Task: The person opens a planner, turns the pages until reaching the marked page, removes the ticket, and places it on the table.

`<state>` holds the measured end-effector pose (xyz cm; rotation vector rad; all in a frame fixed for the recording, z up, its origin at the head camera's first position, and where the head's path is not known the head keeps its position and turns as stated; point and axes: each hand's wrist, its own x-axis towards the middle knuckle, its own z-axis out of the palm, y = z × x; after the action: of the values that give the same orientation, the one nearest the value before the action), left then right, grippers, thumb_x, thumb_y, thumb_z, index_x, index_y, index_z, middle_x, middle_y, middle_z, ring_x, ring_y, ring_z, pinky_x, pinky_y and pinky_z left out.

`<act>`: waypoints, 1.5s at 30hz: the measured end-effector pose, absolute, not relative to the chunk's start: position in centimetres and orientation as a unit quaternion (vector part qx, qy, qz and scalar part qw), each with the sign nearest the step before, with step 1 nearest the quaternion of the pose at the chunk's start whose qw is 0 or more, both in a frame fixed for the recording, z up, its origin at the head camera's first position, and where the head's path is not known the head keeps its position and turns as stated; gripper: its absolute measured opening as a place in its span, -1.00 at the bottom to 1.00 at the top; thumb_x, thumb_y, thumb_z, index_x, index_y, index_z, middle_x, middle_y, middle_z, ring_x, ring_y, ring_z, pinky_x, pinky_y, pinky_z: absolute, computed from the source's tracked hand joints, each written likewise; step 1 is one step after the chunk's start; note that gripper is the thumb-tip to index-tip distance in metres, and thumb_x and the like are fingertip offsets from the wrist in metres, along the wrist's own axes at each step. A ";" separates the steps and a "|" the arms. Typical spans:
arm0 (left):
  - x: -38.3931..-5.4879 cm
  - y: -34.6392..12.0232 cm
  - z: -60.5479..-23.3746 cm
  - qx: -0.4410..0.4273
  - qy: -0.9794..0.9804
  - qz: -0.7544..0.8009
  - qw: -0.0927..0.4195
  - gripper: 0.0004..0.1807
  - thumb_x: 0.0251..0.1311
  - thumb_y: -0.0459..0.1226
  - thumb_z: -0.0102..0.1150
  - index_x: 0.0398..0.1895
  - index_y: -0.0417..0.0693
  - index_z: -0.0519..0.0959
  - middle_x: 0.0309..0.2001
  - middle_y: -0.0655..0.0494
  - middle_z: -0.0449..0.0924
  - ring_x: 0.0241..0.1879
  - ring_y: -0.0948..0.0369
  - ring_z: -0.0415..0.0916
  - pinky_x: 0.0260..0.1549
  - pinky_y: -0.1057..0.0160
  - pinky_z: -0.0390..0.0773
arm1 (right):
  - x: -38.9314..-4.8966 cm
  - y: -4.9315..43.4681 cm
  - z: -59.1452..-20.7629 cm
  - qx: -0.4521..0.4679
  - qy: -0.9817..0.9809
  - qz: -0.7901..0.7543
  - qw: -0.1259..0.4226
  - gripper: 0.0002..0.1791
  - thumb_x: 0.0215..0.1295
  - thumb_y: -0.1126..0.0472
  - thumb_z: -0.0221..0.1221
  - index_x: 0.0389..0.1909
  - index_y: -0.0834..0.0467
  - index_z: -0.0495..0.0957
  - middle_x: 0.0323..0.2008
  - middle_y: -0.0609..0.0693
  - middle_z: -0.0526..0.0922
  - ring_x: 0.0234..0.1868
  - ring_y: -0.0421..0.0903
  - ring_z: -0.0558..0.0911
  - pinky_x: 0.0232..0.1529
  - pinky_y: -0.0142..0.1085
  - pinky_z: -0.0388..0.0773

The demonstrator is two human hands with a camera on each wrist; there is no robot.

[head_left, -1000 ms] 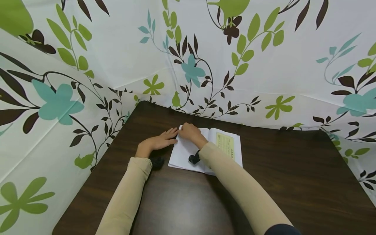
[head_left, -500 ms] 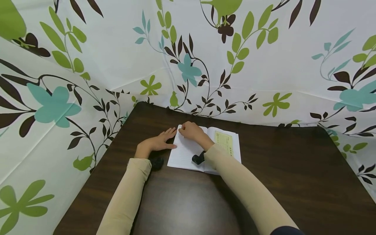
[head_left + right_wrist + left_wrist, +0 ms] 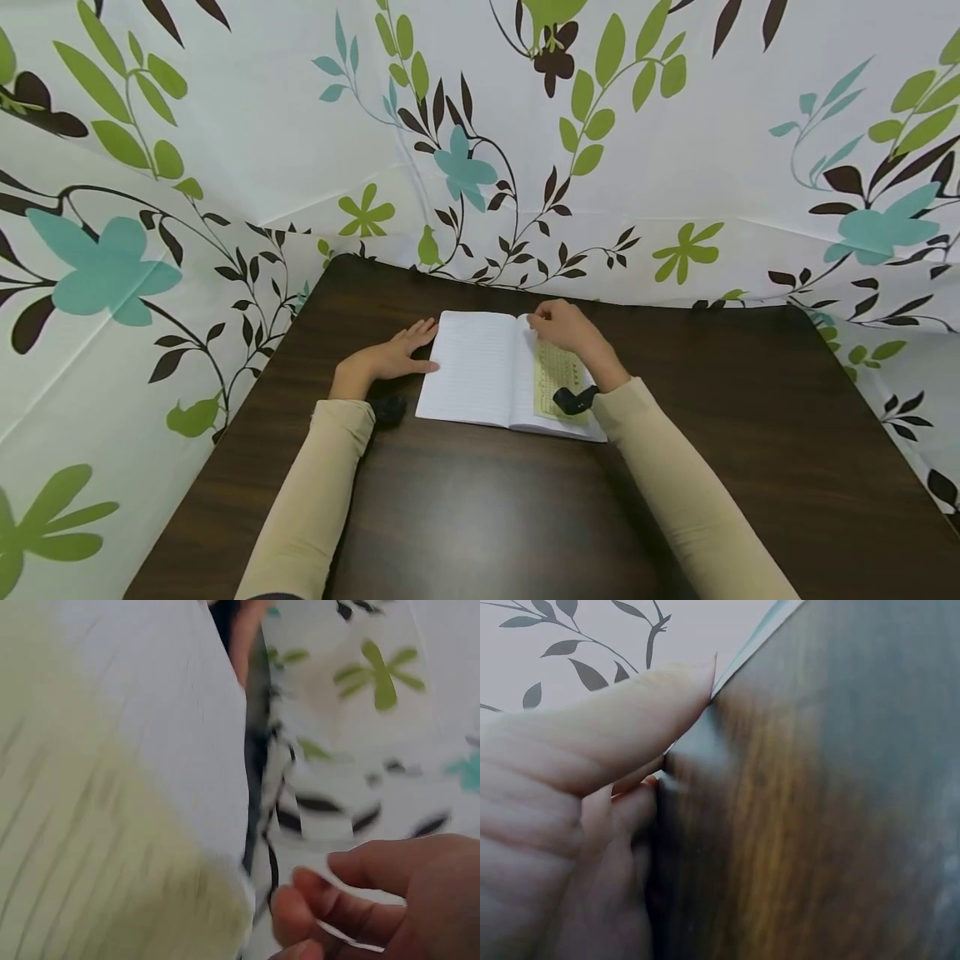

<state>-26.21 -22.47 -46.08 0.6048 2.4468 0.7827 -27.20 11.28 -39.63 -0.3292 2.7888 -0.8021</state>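
Tabletop (image 3: 465, 508): green rectangle (image 3: 550, 375) in notebook (image 3: 471, 367)

Notebook (image 3: 471, 371): white pages, faint ruled lines. Sheet (image 3: 553, 373) on right page: pale yellow-green, darker line markings. Worktop (image 3: 465, 517): dark brown, wood grain. Backdrop (image 3: 262, 108): white, printed leaves, flowers, birds in green, teal, dark brown. Sleeves (image 3: 311, 492): plain beige. Wrist units (image 3: 388, 411): black.

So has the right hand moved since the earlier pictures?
Yes. Against the tabletop in the head view, the right hand has moved rightward, from the upper left corner of the open notebook to near the top of its right page.
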 end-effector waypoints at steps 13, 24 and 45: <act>-25.7 -24.4 -46.6 0.203 0.902 0.296 0.237 0.02 0.50 0.11 0.09 0.73 -0.01 -0.28 0.72 -0.15 -0.50 0.66 -0.32 -0.54 0.50 -0.52 -0.27 | -24.8 16.6 -41.2 -0.028 0.960 -0.223 0.169 -0.60 0.48 -0.05 0.20 -0.19 0.26 0.64 -0.43 0.00 0.54 -0.41 -0.11 0.49 -0.41 -0.31 0.38; -26.0 -23.0 -46.4 0.212 0.899 0.296 0.243 0.02 0.50 0.11 0.10 0.73 -0.02 -0.26 0.72 -0.17 -0.48 0.67 -0.31 -0.53 0.50 -0.53 -0.28 | -22.9 16.4 -42.1 0.022 0.965 -0.204 0.164 -0.31 0.31 -0.13 0.38 0.14 0.39 0.54 0.09 0.29 0.66 -0.12 0.07 0.62 -0.12 -0.11 0.61; -26.5 -22.3 -46.2 0.220 0.897 0.295 0.245 0.01 0.51 0.11 0.09 0.72 -0.01 -0.27 0.72 -0.15 -0.51 0.67 -0.28 -0.55 0.52 -0.50 -0.30 | -22.4 16.5 -42.8 0.017 0.963 -0.239 0.120 -0.49 0.33 0.09 0.39 0.10 0.40 0.59 0.02 0.25 0.69 -0.11 0.06 0.63 -0.08 -0.11 0.62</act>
<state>-26.52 -22.28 -46.17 0.6015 2.4486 0.8040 -22.43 16.50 -42.82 0.0495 2.8149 -0.6986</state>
